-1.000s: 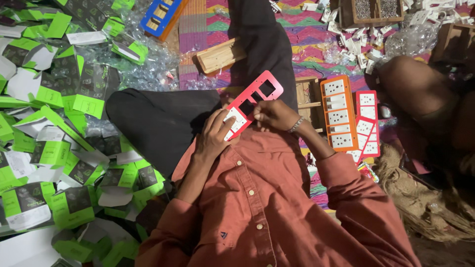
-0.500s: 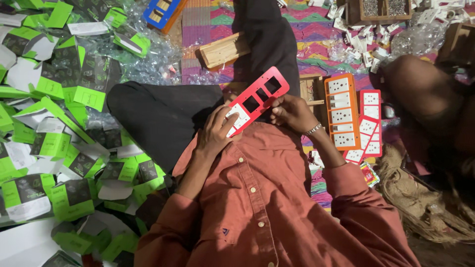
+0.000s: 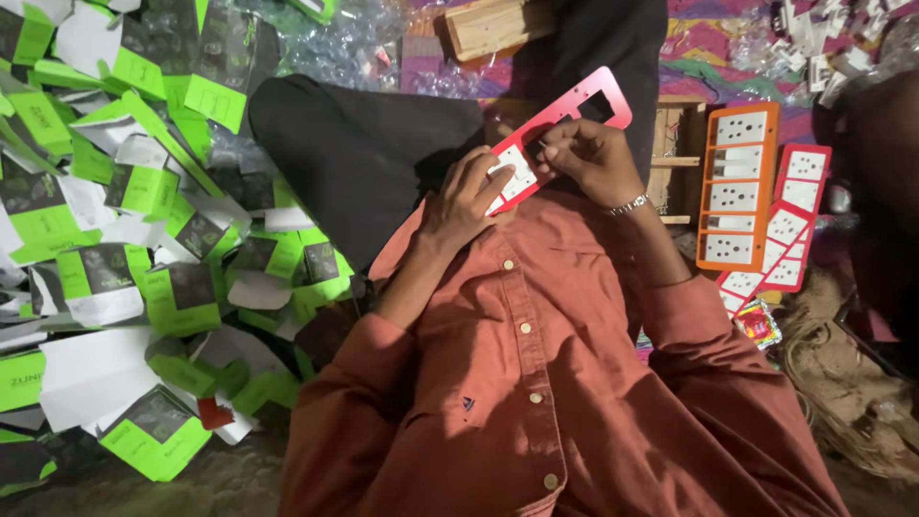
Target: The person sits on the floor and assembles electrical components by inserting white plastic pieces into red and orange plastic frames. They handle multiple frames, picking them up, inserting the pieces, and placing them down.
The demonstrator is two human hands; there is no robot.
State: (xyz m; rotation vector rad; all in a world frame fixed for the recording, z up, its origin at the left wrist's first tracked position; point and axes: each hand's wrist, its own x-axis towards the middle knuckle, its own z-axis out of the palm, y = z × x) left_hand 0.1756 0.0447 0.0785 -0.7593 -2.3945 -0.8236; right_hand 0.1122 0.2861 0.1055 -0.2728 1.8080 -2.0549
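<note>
Red plastic rectangular switch-plate frame (image 3: 560, 134) held above the black-trousered knee (image 3: 364, 153), left hand (image 3: 464, 196) and right hand (image 3: 589, 158) fingers pinching it; the white socket insert (image 3: 517, 177) might pop loose under uneven pressure.

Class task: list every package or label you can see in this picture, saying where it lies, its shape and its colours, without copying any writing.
Flattened cartons: heaped on the floor at left; green, white and dark grey folded card.
Clear plastic wrappers: piled at top centre, crumpled and see-through.
Small red packet: on the floor at right, below the panels, with yellow markings.
No signs or screens show.
</note>
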